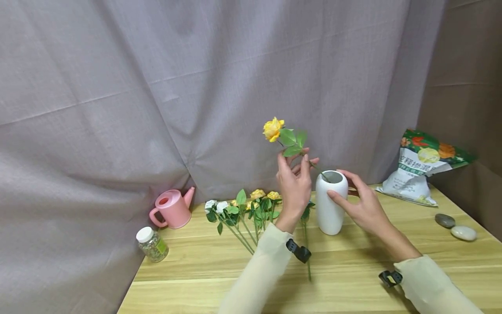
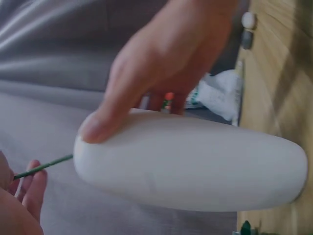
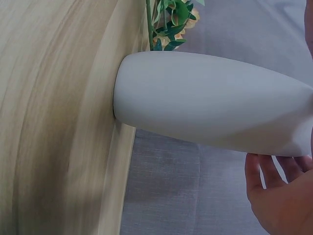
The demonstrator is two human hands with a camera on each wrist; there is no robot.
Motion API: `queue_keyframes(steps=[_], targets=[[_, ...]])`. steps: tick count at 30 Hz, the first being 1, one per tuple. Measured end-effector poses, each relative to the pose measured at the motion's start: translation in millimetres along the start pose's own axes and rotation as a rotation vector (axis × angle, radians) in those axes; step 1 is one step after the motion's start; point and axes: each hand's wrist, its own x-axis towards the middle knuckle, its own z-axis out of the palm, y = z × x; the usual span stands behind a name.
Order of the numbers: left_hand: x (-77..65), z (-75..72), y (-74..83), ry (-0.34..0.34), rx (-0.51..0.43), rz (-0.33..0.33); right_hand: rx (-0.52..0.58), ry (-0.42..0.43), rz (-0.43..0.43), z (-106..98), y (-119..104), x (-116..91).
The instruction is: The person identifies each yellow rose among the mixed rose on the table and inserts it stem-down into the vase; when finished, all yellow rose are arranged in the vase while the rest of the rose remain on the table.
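My left hand (image 1: 295, 187) pinches the stem of a yellow artificial rose (image 1: 273, 129) with green leaves, its bloom tilted up and to the left. The lower end of the stem (image 2: 51, 163) passes into the mouth of a white vase (image 1: 330, 211), and its tip is hidden inside. The vase stands upright on the wooden table. With its thumb on the near side and its fingers behind, my right hand (image 1: 362, 207) grips the vase near the rim. The right wrist view shows those fingers (image 3: 266, 169) against the vase's side.
White roses (image 1: 216, 206) and yellow roses (image 1: 257, 194) lie left of the vase, with another stem (image 1: 307, 253) nearer. Further left are a pink watering can (image 1: 172, 208) and a white-lidded jar (image 1: 153, 245). A printed bag (image 1: 415, 170) and two stones (image 1: 464, 233) are at right.
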Motion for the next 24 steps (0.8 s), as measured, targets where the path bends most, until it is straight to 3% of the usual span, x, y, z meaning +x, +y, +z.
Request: queue_keyframes(steps=[4, 12, 19, 24], targets=[[-8.7, 4.9, -7.6, -0.080, 0.151, 0.036, 0.002, 0.000, 0.001, 0.1, -0.1, -0.2], [-15.5, 8.8, -14.3, -0.179, 0.350, 0.078, -0.008, -0.014, 0.006, -0.4, 0.8, -0.6], [-17.0, 10.6, -15.2, -0.256, 0.487, 0.096, -0.001, -0.018, 0.018, -3.1, -3.2, -0.6], [-17.4, 12.1, -15.3, -0.265, 0.529, 0.097, -0.011, -0.026, 0.020, -3.5, -3.8, 0.1]])
